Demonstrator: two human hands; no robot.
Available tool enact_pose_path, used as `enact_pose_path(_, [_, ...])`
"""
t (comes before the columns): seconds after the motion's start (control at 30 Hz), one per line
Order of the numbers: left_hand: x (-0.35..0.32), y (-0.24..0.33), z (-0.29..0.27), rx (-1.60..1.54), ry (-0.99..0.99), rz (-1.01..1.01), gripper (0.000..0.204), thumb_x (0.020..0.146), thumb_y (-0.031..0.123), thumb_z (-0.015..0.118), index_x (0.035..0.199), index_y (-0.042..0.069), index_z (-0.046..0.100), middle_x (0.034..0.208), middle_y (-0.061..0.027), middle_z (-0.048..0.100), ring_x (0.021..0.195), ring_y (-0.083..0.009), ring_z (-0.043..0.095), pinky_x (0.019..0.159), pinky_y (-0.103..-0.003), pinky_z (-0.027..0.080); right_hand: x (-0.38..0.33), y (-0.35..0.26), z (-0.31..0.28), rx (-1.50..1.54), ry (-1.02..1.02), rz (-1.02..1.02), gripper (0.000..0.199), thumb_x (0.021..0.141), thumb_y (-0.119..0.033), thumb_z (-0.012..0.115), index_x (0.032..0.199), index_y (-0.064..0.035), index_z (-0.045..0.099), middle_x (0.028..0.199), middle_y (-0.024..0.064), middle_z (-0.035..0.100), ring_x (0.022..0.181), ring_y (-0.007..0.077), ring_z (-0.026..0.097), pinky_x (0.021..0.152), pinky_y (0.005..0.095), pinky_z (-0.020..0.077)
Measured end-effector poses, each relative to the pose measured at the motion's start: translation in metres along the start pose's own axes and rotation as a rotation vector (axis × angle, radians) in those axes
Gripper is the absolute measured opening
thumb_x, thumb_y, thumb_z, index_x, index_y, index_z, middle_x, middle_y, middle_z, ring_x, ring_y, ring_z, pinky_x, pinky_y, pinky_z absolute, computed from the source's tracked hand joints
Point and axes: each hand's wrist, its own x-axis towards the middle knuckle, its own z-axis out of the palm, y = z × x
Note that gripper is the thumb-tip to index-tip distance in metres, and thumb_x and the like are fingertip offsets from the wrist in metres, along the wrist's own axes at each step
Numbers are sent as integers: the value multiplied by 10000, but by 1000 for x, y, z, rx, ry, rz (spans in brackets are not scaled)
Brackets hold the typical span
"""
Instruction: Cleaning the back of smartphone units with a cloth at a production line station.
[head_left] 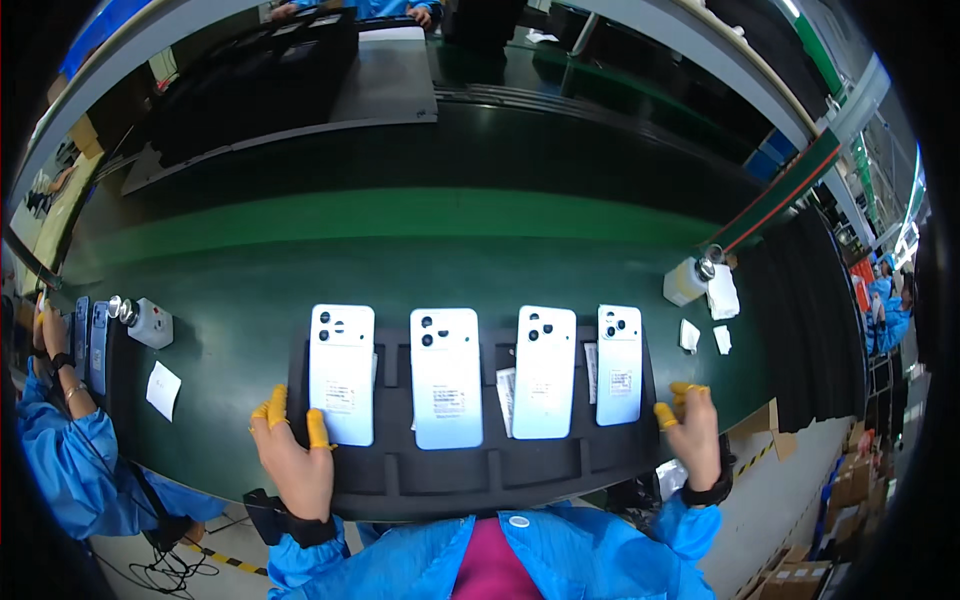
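Observation:
A black foam tray (440, 480) with shallow compartments lies in front of me on the green bench. Several pale blue phones rest across it, camera side up: one at the left (342, 375), two in the middle (447, 378) (546, 372), one at the right (620, 365). White printed labels (507, 400) show partly from under some of them. My left hand (298, 465), in yellow finger cots, is at the tray's left edge, fingers apart, thumb close to the leftmost phone's lower corner. Beyond the right edge, my right hand (695, 435) hovers with fingers apart, holding nothing.
White bottles with metal tops stand at left (150, 323) and right (688, 280). Folded white wipes (722, 292) and a paper slip (163, 390) lie nearby. At far left a co-worker's hand (52, 330) is beside upright phones (98, 345). Black sheets (800, 310) hang at right.

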Motion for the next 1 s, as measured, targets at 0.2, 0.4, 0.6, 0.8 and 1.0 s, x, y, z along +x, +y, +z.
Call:
enact_pose_path(0.2, [-3,-20,1,113,-36,-68,308,872,66,631,1131,-99,605,1071,-246,560,945,-410,569,824,-445,456,-19,-18,39,143,67,112,267,778,-70,729,971,71,610,896,212,580,764,375,584,681,421,479])
enact_pose_path(0.4, [-6,-14,-6,91,23,77,264,901,43,607,1113,-113,604,1059,-256,569,939,-417,579,801,-423,473,-28,-19,45,195,367,24,242,755,-26,708,962,49,607,844,172,553,728,329,565,647,395,466])
enact_pose_path(0.6, [-10,-16,-6,20,131,138,259,918,33,599,1130,-114,587,1083,-261,571,986,-425,579,838,-431,469,-29,-14,47,228,420,7,246,743,-8,713,961,46,612,854,170,561,728,329,562,634,389,459])
enact_pose_path(0.8, [-10,-16,-7,-10,137,120,249,915,29,605,1116,-117,590,1100,-259,575,984,-413,579,849,-423,468,-28,-15,48,207,428,-35,238,747,-7,711,955,50,611,874,181,579,752,345,566,650,401,463])
enact_pose_path(1.0, [-11,-22,-4,6,141,150,239,910,18,607,1104,-120,595,1092,-254,575,986,-402,573,840,-418,464,-29,-17,47,216,411,-4,226,749,-6,711,942,53,611,875,185,583,769,353,570,674,406,467])
